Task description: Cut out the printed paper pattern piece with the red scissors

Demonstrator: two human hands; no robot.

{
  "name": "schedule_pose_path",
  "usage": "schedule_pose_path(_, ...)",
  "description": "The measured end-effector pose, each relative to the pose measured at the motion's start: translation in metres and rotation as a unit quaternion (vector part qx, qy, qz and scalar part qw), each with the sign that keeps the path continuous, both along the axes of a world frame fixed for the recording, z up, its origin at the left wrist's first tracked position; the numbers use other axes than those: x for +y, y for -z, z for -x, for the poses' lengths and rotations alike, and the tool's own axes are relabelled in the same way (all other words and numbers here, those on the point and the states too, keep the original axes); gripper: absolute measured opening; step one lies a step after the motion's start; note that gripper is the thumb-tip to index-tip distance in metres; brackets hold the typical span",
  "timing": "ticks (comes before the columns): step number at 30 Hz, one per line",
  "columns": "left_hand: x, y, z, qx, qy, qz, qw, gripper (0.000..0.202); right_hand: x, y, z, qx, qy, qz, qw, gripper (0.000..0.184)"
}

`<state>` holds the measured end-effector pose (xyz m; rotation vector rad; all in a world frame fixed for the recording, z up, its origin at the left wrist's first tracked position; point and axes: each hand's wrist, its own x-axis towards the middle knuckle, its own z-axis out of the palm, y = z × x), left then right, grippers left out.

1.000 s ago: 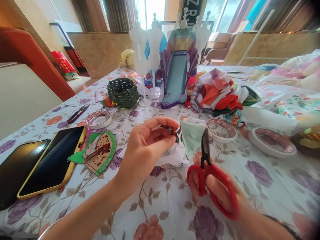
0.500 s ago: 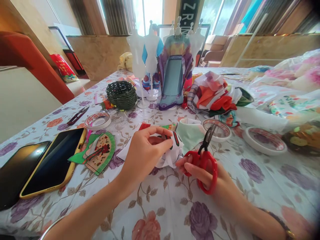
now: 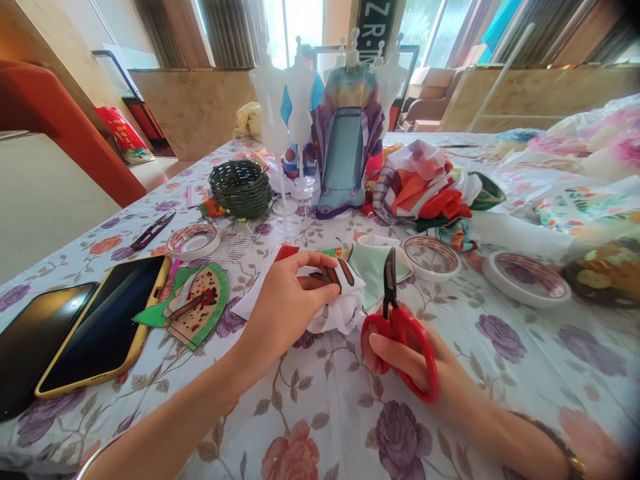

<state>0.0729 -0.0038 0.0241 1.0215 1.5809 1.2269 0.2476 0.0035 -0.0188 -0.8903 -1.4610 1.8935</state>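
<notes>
My left hand [image 3: 295, 290] pinches a piece of white printed fabric [image 3: 350, 283] with dark, red and green stripes. Its white folds hang down over the tablecloth. Just right of it, my right hand [image 3: 405, 350] grips red-handled scissors [image 3: 413, 353], fingers through the loops. The dark blades point up and away, look closed, and stand apart from the fabric. Behind the fabric lies a pale green cloth piece [image 3: 373, 263]. To the left of my left hand rests a green and beige printed cut-out [image 3: 193, 303].
Two phones lie at left, one in a yellow case [image 3: 105, 327]. Near them are thread snips [image 3: 153, 232] and a tape roll [image 3: 193, 240]. Farther back stand a dark woven basket [image 3: 240, 189], white mini mannequins [image 3: 273, 120], one in a robe [image 3: 345, 153], and a fabric heap [image 3: 425, 187].
My right hand has drawn slightly back from the fabric, and the scissors have turned more upright. My left hand keeps its pinch, with the striped part tilted more sideways.
</notes>
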Motion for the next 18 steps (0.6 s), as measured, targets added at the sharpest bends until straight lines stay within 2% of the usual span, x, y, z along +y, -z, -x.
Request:
schedule_pose_path(4,0.001,0.002,0.006,-0.003,0.003,-0.007,1.000,0.022,0.000,0.003,-0.001,0.019,-0.025,0.006,1.000,0.043)
schedule_pose_path(9,0.003,0.001,0.015,-0.016,-0.013,-0.014,1.000,0.027,-0.002,0.010,-0.004,0.050,-0.078,0.060,0.994,0.049)
schedule_pose_path(14,0.002,-0.006,0.013,-0.088,-0.036,-0.017,0.995,0.028,-0.004,0.007,-0.006,0.031,-0.138,0.092,0.986,0.054)
schedule_pose_path(18,0.000,-0.013,0.010,-0.117,-0.048,-0.005,0.992,0.030,-0.003,0.005,-0.008,0.021,-0.152,0.091,0.984,0.055)
